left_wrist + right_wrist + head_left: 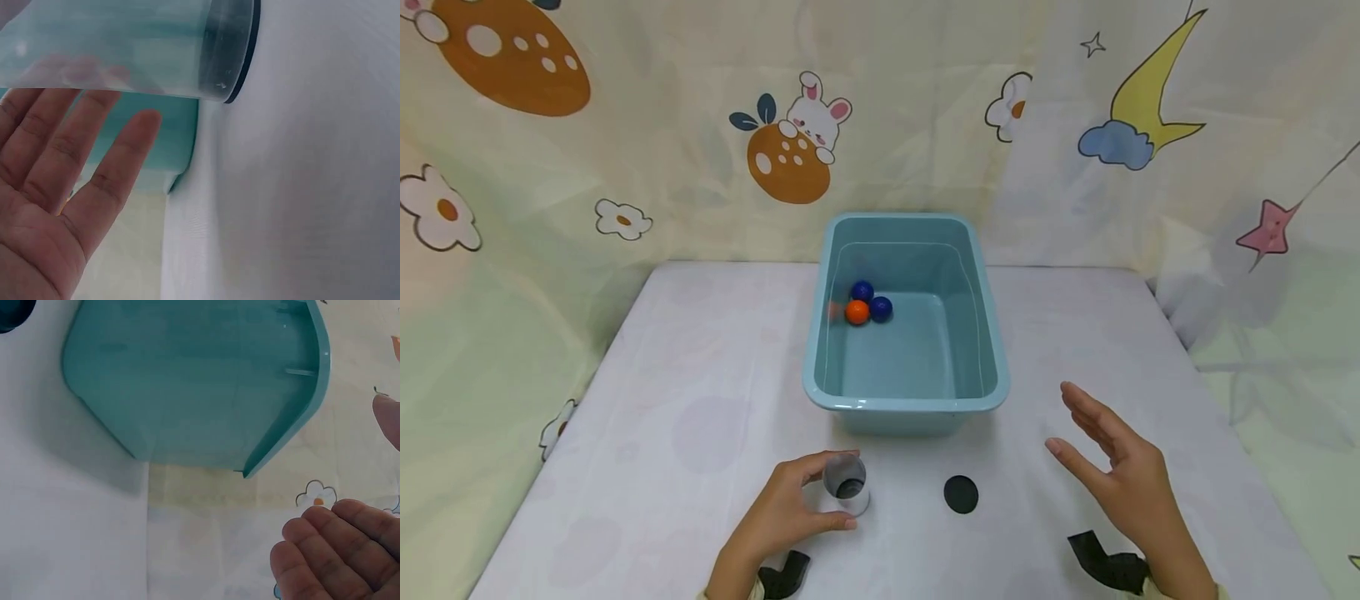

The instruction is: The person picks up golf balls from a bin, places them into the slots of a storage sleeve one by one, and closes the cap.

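Observation:
A clear cylindrical cup (854, 502) with a dark base stands on the white table in front of the basin. My left hand (797, 500) is around it, thumb on the near side and fingers on the far side, with a gap before the palm. In the left wrist view the fingers (106, 175) lie nearly straight; some show blurred through the cup (125, 44), while one stands apart below it. My right hand (1123, 471) hovers to the right of the basin, thumb spread from the straight fingers, holding nothing.
A light blue basin (906, 405) stands at the table's middle, with two dark blue balls (882, 309) and an orange ball (857, 312) inside. A black disc (961, 494) lies between the hands. Patterned cloth (917, 125) hangs behind the table (700, 350).

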